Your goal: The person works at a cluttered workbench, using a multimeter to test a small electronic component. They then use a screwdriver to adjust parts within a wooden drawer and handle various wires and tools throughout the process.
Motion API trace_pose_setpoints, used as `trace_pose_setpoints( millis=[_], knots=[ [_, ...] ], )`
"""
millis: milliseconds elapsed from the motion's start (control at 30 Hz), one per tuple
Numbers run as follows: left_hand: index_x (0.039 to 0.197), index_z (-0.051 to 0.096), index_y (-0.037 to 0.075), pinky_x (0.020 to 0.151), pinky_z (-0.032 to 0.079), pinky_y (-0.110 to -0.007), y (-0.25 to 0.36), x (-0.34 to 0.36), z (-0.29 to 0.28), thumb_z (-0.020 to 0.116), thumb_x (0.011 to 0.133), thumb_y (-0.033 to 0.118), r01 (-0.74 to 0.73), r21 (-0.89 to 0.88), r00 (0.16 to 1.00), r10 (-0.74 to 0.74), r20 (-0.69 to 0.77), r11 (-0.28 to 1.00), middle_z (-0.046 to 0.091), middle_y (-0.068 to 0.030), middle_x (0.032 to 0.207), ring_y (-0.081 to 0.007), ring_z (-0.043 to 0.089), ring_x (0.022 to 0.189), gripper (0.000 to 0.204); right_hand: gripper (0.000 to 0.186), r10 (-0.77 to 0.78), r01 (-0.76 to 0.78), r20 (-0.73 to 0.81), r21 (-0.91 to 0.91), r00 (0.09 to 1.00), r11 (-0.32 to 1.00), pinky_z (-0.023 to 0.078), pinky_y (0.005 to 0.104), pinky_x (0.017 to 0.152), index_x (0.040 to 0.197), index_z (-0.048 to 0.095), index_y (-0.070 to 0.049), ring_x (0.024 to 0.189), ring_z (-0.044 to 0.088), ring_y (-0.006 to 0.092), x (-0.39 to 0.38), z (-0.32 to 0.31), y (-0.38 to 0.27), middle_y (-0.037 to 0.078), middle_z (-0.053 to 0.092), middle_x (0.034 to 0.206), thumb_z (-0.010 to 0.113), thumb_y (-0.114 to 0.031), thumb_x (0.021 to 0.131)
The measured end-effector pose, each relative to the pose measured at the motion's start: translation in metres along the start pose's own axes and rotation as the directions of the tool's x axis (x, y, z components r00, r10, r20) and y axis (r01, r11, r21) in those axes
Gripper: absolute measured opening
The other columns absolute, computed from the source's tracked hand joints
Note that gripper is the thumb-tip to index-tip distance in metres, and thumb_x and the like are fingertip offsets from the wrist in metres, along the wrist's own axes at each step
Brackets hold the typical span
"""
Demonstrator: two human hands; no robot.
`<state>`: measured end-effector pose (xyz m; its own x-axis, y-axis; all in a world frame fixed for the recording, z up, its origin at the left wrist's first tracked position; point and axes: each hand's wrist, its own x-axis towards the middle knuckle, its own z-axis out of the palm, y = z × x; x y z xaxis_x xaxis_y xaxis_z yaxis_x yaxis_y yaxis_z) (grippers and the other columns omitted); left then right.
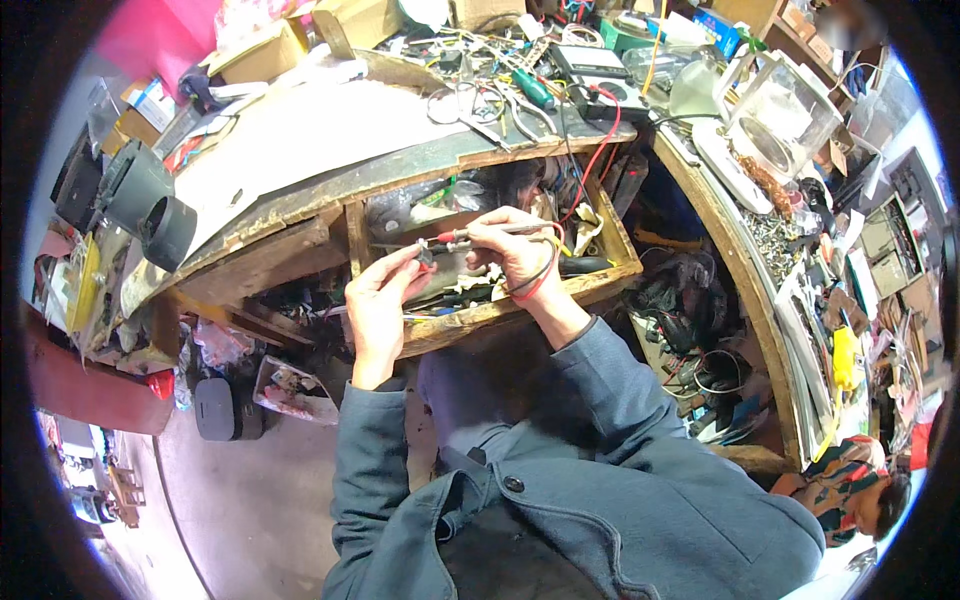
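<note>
My left hand [373, 312] pinches a small black and red part [426, 264] between thumb and fingertips; its exact kind is too small to tell. Close beside it, my right hand [522, 256] grips a test probe [452, 236], whose red tip end points at the part. Whether tip and part touch, I cannot tell. A black and a red lead loop at my right wrist. From there a red lead [606, 150] climbs to a dark multimeter [612, 102] on the bench. Both hands are above an open wooden drawer [470, 325] holding assorted items.
Pliers [520, 120] and a green-handled screwdriver [533, 88] lie on the cluttered workbench [400, 172]. Dark cylindrical parts [170, 232] jut over its left edge. At right, a clear plastic container [785, 110] stands among loose screws. A small box [295, 392] sits on the floor.
</note>
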<state>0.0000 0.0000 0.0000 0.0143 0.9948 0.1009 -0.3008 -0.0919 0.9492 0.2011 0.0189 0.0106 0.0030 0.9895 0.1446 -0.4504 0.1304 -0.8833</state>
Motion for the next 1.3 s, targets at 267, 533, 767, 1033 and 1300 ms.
trace_pose_setpoints(
  millis=[267,533,767,1033,1300],
  knots=[
    [0.119,0.068,-0.006,0.092,0.059,-0.034,-0.009,-0.009,0.016,0.061,0.096,-0.003,-0.028,0.002,0.999,0.028,-0.039,1.0,0.07,-0.0134,0.11,-0.0213,0.07,0.099,0.024,0.016,0.007,-0.008,-0.015,-0.105,1.0,0.994,0.056,0.0268,0.061,0.091,0.072,0.002,0.065,0.069,0.0151,-0.008,-0.011,-0.009,0.009,0.072,0.078,0.074,-0.014,0.088],
    [0.117,0.068,-0.006,0.091,0.058,-0.033,-0.001,-0.006,0.01,0.065,0.093,-0.002,-0.022,0.069,0.999,0.025,-0.041,0.997,0.07,-0.0134,0.111,-0.0205,0.07,0.099,0.025,0.016,-0.037,0.04,0.022,-0.126,0.999,0.991,0.055,0.0269,0.062,0.092,0.072,0.002,0.066,0.069,0.0146,-0.007,-0.004,-0.007,0.008,0.072,0.078,0.074,-0.014,0.088],
    [0.114,0.07,-0.005,0.092,0.055,-0.029,0.0,-0.003,0.004,0.07,0.086,-0.007,-0.062,0.141,0.997,0.067,-0.035,0.988,0.071,-0.0133,0.116,-0.0185,0.069,0.101,0.028,0.015,0.012,-0.012,0.006,-0.009,1.0,1.0,0.057,0.0278,0.061,0.092,0.071,0.003,0.064,0.069,0.0159,-0.004,-0.001,-0.003,0.01,0.071,0.077,0.074,-0.011,0.088],
    [0.114,0.07,-0.004,0.093,0.054,-0.028,0.001,-0.001,0.001,0.07,0.086,-0.005,-0.061,0.171,0.997,0.069,-0.04,0.983,0.071,-0.0122,0.119,-0.0167,0.068,0.102,0.029,0.017,0.019,-0.019,0.003,-0.019,1.0,1.0,0.059,0.0282,0.062,0.094,0.07,0.003,0.067,0.071,0.0168,-0.004,0.006,-0.003,0.012,0.073,0.085,0.074,-0.013,0.089],
    [0.118,0.063,-0.003,0.09,0.059,-0.037,0.002,0.005,0.002,0.063,0.095,0.003,-0.024,-0.002,0.999,0.024,-0.047,1.0,0.068,-0.0115,0.107,-0.0229,0.071,0.096,0.023,0.025,-0.13,0.125,-0.006,-0.228,0.991,0.965,0.058,0.0278,0.068,0.107,0.067,0.002,0.08,0.071,0.0155,-0.008,0.01,-0.013,0.01,0.074,0.097,0.073,-0.016,0.091]
  ],
)
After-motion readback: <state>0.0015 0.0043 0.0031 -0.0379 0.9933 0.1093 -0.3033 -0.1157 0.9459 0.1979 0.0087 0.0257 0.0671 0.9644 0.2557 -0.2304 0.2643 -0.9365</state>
